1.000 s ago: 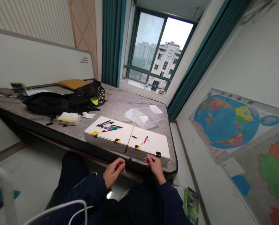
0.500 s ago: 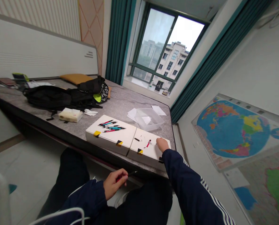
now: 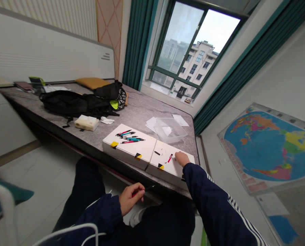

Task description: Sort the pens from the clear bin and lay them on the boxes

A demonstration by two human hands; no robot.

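My left hand point(image 3: 132, 198) is closed around a pen point(image 3: 149, 187) in front of the bed-like surface's edge; its dark, thin end points right and a bit of red shows at the fingers. My right hand point(image 3: 182, 159) reaches down onto the right white box point(image 3: 165, 147), fingers curled together at its top; whatever they hold is hidden. Just left of those fingers lies a short red pen barrel point(image 3: 170, 158). Further left on that lid are a small black piece point(image 3: 157, 153) and tiny parts. Several red, teal and black pens point(image 3: 132, 138) lie on the left white box point(image 3: 111, 139).
Behind the boxes sits a clear plastic bin point(image 3: 171, 131) with white papers point(image 3: 180, 120) around it. A tissue pack point(image 3: 87, 122) and a black backpack point(image 3: 73, 102) lie at left. A white curved rail point(image 3: 70, 229) crosses the lower left.
The camera view has turned a little, so the scene sits further right. My right hand has shifted slightly left over the box, closer to the red barrel. My left hand still holds the pen.
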